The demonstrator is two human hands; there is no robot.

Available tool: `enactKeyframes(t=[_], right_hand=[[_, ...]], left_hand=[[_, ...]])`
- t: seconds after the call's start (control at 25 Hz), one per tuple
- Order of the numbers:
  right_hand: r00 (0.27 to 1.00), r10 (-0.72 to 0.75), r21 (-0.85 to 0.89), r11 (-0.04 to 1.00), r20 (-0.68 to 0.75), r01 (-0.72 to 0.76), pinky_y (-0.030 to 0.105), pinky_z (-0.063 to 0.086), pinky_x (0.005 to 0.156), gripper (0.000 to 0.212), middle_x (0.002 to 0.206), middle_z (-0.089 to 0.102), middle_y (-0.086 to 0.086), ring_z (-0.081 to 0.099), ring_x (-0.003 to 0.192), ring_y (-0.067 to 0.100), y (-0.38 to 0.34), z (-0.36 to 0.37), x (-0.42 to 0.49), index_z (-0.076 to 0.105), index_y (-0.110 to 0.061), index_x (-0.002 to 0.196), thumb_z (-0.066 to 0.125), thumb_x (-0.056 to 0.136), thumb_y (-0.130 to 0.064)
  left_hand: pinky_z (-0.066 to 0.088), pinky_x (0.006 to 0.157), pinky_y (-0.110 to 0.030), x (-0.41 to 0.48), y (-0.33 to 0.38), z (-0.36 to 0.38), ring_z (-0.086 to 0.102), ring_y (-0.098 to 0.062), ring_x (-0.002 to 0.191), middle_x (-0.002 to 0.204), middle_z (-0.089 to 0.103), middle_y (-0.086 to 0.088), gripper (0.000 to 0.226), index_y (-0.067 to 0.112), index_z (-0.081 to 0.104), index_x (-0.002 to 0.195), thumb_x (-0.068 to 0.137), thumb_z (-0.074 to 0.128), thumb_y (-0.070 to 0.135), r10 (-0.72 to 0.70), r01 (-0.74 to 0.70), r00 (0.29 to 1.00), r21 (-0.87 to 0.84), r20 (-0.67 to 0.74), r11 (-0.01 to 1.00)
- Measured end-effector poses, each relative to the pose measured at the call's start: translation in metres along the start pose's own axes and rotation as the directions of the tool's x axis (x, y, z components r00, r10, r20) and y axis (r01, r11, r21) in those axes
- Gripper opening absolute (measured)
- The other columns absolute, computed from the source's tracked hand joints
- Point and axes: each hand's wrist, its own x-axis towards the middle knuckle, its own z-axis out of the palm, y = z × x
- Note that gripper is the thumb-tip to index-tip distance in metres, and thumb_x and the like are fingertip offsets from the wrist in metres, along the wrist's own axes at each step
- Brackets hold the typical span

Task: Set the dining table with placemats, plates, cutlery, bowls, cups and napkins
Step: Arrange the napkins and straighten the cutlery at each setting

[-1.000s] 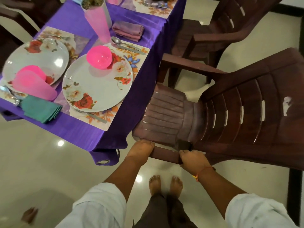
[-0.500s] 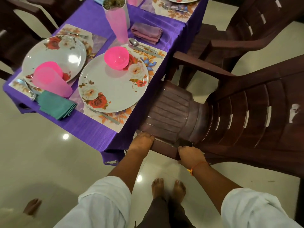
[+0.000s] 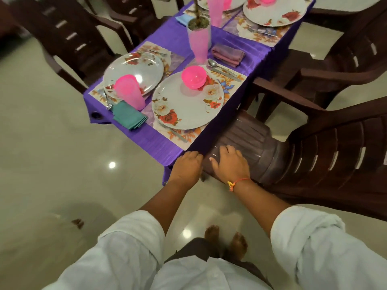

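A brown plastic chair (image 3: 257,141) stands at the purple-clothed table (image 3: 146,139), its seat front tucked under the cloth. My left hand (image 3: 186,167) curls round the seat's front corner beside the table corner. My right hand (image 3: 230,164) rests flat on the seat with its fingers spread. In front of the chair a floral plate (image 3: 184,105) with a pink bowl (image 3: 193,77) lies on a placemat (image 3: 236,77). Cutlery (image 3: 222,70) lies beyond the plate, a purple napkin (image 3: 228,54) and a pink cup (image 3: 199,45) behind it.
A second plate (image 3: 136,70) with a pink cup (image 3: 129,92) on it and a teal napkin (image 3: 128,115) lie to the left. More brown chairs stand at the far left (image 3: 69,45) and right (image 3: 335,65). My bare feet (image 3: 226,241) stand on the glossy floor.
The chair has slid further under the table. My right hand left the seat's front edge and now lies flat on top of the seat. My view has swung left.
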Motion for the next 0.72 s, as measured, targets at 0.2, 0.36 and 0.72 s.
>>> enactKeyframes(t=[0.2,0.36,0.72], right_hand=[[0.995,-0.102,0.047,0.994,-0.009,0.103,0.043,0.053,0.088,0.053,0.13,0.054,0.009,0.054,0.115,0.03,-0.08,-0.008,0.008,0.052,-0.015,0.132,0.05,0.097,-0.054],[0.984,-0.17,0.028,0.985,-0.058,0.171,0.04,0.052,0.093,0.062,0.134,0.054,0.01,0.053,0.12,0.029,-0.147,-0.005,0.022,0.05,-0.011,0.138,0.049,0.097,-0.057],[0.982,0.088,0.059,0.995,-0.17,-0.079,0.047,0.047,0.097,0.057,0.117,0.061,0.02,0.057,0.111,0.038,-0.298,0.006,0.104,0.059,-0.001,0.122,0.054,0.096,-0.051]], left_hand=[[0.045,0.099,-0.038,-0.033,-0.07,-0.038,0.05,-0.026,0.124,0.136,0.056,-0.008,0.042,0.013,0.052,0.136,0.1,0.055,0.034,-0.207,0.201,0.975,-0.072,-0.084,0.977],[0.042,0.102,-0.039,-0.038,-0.142,-0.055,0.047,-0.028,0.129,0.14,0.053,-0.011,0.049,0.011,0.049,0.14,0.099,0.056,0.037,-0.245,0.231,0.96,-0.111,-0.134,0.967],[0.043,0.106,-0.045,-0.021,-0.344,-0.089,0.043,-0.031,0.132,0.142,0.05,-0.012,0.06,0.01,0.047,0.141,0.095,0.063,0.044,-0.166,0.134,0.972,-0.184,-0.167,0.974]])
